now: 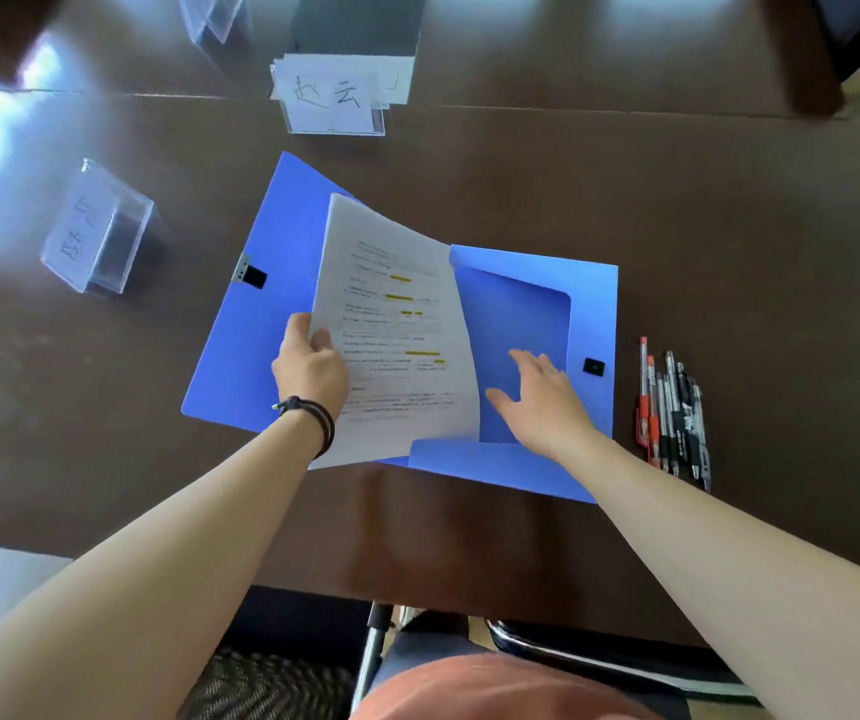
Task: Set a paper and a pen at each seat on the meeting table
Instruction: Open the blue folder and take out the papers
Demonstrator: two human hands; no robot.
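Papers (396, 335): pinched at the edge by left hand (310, 363); blue folder (531, 324) steadied by flat, spread right hand (542, 402). One sheet is best peeled singly.

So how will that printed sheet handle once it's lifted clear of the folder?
Probably floppy: the printed sheet already bows where the left hand pinches its edge. Likely light, since one pinch holds it up. It may sag or crease without support.

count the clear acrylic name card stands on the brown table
3. One clear acrylic name card stand sits left of the open blue folder, one beyond it near the table seam, one blurred at the top edge. Others may lie out of frame.
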